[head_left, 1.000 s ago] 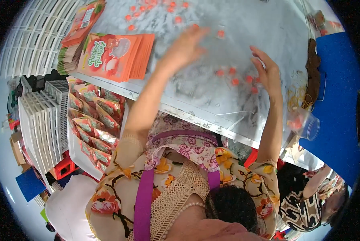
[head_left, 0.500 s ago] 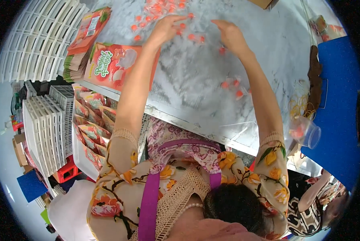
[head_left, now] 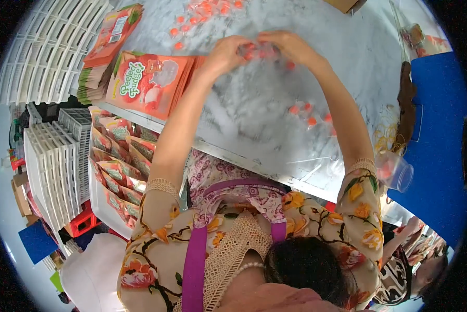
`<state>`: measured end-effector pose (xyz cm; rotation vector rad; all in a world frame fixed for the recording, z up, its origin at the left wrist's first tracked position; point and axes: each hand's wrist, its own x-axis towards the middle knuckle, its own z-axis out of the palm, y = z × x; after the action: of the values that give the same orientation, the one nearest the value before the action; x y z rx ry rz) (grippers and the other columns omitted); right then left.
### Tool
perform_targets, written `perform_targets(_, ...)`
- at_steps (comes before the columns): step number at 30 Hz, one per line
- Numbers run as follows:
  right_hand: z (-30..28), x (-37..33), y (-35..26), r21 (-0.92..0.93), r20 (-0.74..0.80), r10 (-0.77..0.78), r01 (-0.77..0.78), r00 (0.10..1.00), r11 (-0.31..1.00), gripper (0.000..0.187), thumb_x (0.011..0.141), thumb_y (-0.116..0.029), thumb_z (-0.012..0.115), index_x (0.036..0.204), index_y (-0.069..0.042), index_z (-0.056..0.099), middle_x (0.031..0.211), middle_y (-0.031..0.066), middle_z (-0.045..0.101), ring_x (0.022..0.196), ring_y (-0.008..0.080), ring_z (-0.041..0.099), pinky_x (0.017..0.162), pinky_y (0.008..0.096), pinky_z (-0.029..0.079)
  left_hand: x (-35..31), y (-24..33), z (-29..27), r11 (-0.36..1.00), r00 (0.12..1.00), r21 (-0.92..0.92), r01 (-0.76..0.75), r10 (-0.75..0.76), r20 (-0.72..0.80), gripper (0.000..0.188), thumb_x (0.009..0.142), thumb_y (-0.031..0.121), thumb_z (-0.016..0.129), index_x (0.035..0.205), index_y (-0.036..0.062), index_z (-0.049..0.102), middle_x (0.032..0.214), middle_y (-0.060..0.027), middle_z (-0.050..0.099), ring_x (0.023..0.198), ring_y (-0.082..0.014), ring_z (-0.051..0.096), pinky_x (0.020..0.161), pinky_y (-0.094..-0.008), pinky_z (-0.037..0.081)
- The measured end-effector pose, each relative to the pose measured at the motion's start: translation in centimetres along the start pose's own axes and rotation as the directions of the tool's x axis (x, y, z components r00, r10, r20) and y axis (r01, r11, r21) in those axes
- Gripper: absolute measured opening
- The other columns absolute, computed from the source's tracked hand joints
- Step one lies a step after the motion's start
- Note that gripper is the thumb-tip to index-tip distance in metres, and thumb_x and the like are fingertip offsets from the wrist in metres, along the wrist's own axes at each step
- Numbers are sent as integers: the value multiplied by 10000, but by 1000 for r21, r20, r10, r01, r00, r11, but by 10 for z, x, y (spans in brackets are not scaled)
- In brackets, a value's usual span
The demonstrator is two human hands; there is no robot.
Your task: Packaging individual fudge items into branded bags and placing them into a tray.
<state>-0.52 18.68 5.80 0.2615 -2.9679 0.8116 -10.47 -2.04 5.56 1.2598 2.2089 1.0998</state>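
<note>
My left hand (head_left: pixel 230 54) and my right hand (head_left: pixel 288 46) come together over the far middle of the marbled table (head_left: pixel 233 109). Their fingers curl in around several clear-wrapped red candies (head_left: pixel 263 53), bunched between the fingertips and smeared by motion. Behind my left hand, a loose pile of the same red candies (head_left: pixel 207 9) spreads out. A smaller group of wrapped candies (head_left: pixel 311 120) sits apart, nearer my right forearm. Left of my left forearm lies a stack of flat red printed pouches (head_left: pixel 149 86).
Another pouch stack (head_left: pixel 99 62) stands at the left, beside white plastic crates (head_left: pixel 41 52). Filled pouches (head_left: pixel 121 166) stand in a white bin below the table edge. On the right are a clear plastic cup (head_left: pixel 397 171), rubber bands (head_left: pixel 385 132) and a blue panel (head_left: pixel 441 130). A person sits lower right.
Both hands have moved nearer me and closer together, their pointing fingers now curled. The candies that lay scattered between them are gathered into a bunch at the fingertips.
</note>
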Motion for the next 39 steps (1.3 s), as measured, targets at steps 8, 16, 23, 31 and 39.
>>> perform_targets(8, 5, -137, -13, 201, -118, 106, -81, 987, 976, 553, 743, 142, 441, 1227, -70, 604, 1335, 132, 551, 1227, 314, 503, 1050, 378, 381, -45, 43, 79, 965, 965, 9, -261, 261, 11, 501, 712, -35, 670, 1200, 50, 601, 1102, -127, 645, 947, -271, 653, 803, -344, 526)
perform_targets(16, 2, -176, -47, 56, -186, 267, -261, 946, 964, 501, 835, 100, 404, 1256, -95, 595, 1355, 120, 537, 1298, 312, 454, 1092, 390, 331, 13, -46, -109, 757, 928, 537, 372, -322, -190, 683, 708, 200, 791, 1324, 97, 513, 1028, -176, 653, 931, -270, 659, 795, -361, 550)
perform_targets(23, 12, -176, -48, 32, -251, 291, -292, 923, 956, 487, 862, 68, 424, 1282, -124, 580, 1348, 102, 546, 1303, 313, 450, 1107, 427, 300, 37, -99, -123, 842, 858, 179, 508, -513, -26, 790, 671, 329, 816, 1364, 171, 473, 1286, -190, 444, 893, -255, 642, 724, -421, 603)
perform_targets(31, 13, -177, -45, 23, -260, 306, -311, 916, 950, 401, 917, 4, 438, 1271, -114, 586, 1345, 88, 552, 1309, 303, 446, 1105, 426, 304, 31, -65, -68, 915, 934, 209, 345, -357, 19, 637, 752, 358, 724, 1331, 182, 527, 1228, -170, 537, 906, -241, 639, 688, -361, 582)
perform_targets(39, 12, -177, -45, 43, -289, 296, -297, 911, 954, 469, 886, 49, 446, 1284, -156, 585, 1344, 96, 551, 1303, 298, 454, 1117, 436, 283, 49, -19, -74, 912, 980, 370, 180, -199, 15, 404, 849, 232, 592, 1245, 151, 606, 1105, -138, 664, 1062, -315, 607, 912, -388, 477)
